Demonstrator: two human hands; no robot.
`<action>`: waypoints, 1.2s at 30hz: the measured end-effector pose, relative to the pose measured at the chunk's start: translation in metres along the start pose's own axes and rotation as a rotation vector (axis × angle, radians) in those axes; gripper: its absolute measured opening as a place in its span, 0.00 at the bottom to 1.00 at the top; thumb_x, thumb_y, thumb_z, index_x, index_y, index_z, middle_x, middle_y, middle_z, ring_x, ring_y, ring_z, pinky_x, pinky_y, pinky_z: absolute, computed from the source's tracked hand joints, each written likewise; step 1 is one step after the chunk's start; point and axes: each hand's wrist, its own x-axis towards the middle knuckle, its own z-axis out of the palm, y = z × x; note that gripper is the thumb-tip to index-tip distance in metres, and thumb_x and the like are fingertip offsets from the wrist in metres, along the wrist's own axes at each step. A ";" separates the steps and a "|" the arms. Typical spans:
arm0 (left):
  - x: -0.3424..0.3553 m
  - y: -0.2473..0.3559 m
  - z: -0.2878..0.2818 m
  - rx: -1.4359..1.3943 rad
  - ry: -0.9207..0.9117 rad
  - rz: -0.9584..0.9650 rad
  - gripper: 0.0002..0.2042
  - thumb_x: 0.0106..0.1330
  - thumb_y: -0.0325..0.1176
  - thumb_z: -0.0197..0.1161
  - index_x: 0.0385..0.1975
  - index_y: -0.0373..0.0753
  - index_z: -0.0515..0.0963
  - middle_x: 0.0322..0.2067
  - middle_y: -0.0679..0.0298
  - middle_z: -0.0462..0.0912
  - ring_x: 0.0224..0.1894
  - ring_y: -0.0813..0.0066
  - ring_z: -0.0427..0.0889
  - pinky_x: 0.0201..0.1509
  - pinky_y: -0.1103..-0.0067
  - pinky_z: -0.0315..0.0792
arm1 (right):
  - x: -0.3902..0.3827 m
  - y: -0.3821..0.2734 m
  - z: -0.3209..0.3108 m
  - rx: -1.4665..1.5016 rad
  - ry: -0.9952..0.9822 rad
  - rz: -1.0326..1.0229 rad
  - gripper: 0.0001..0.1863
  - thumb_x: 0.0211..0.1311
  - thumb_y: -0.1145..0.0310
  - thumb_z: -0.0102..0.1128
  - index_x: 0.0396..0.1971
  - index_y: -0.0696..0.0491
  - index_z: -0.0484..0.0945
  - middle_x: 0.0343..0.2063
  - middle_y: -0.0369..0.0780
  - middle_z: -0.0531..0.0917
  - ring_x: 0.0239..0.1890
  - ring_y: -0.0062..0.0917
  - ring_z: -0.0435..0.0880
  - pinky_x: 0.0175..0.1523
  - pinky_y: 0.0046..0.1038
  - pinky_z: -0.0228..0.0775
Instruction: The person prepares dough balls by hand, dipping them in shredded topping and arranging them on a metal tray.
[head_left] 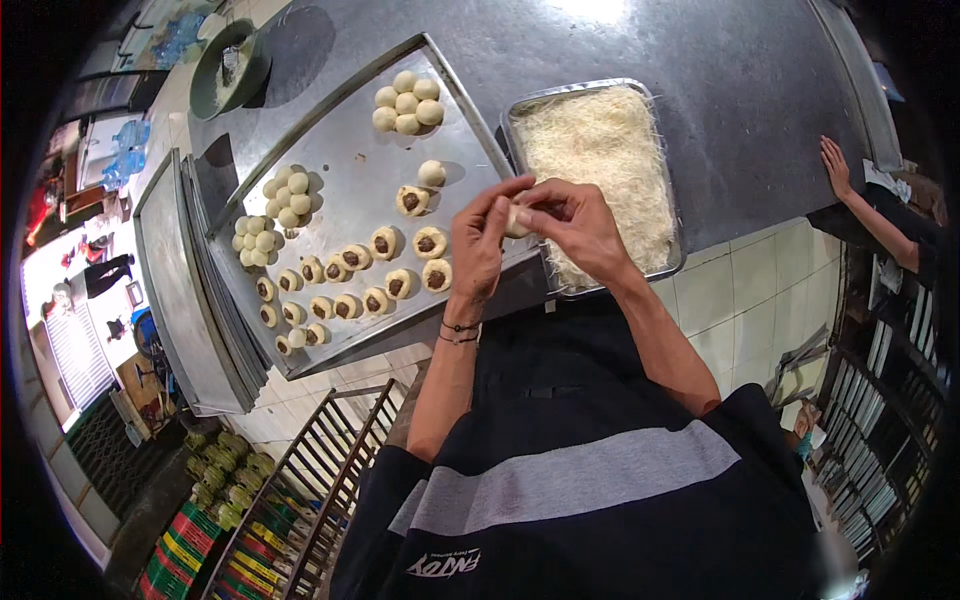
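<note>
My left hand [482, 242] and my right hand [582, 224] meet over the near right edge of a metal baking tray [345, 195]. Between their fingertips is a small piece of pale dough [516, 222], mostly covered by the fingers. On the tray, left of my hands, sit several flattened dough rounds topped with dark filling, one of them a filled dough round [431, 243] close to my left wrist. Just beyond it lies a single plain dough ball [431, 173]. Beside my right hand, a rectangular metal pan [678, 240] holds pale, fine shreds [600, 130].
Plain dough balls [407, 103] are clustered at the tray's far end, with more along its left. A green bowl [228, 75] stands far left, near stacked metal trays [190, 290]. Another person's hand [835, 168] rests at the table's right. Below left is a slatted rack [310, 470].
</note>
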 end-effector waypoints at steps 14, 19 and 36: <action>-0.005 0.047 0.018 -0.099 -0.028 0.211 0.36 0.82 0.59 0.36 0.81 0.46 0.41 0.75 0.52 0.63 0.73 0.56 0.66 0.72 0.67 0.67 | -0.010 -0.017 0.031 -0.414 0.003 -0.283 0.07 0.66 0.81 0.66 0.40 0.61 0.77 0.40 0.40 0.83 0.30 0.14 0.81 0.33 0.20 0.74; -0.014 0.012 0.001 -0.019 0.042 -0.144 0.20 0.83 0.47 0.46 0.50 0.35 0.76 0.33 0.63 0.81 0.29 0.78 0.80 0.32 0.81 0.75 | -0.011 -0.012 0.035 -0.360 0.068 -0.131 0.04 0.68 0.80 0.65 0.40 0.61 0.82 0.38 0.39 0.85 0.29 0.16 0.82 0.32 0.22 0.73; 0.023 0.012 -0.001 0.732 0.026 0.289 0.36 0.58 0.21 0.70 0.70 0.40 0.69 0.50 0.53 0.80 0.56 0.54 0.78 0.60 0.68 0.73 | 0.008 0.027 0.028 -0.069 0.437 -0.086 0.16 0.69 0.74 0.65 0.53 0.61 0.77 0.35 0.41 0.88 0.36 0.18 0.85 0.40 0.22 0.78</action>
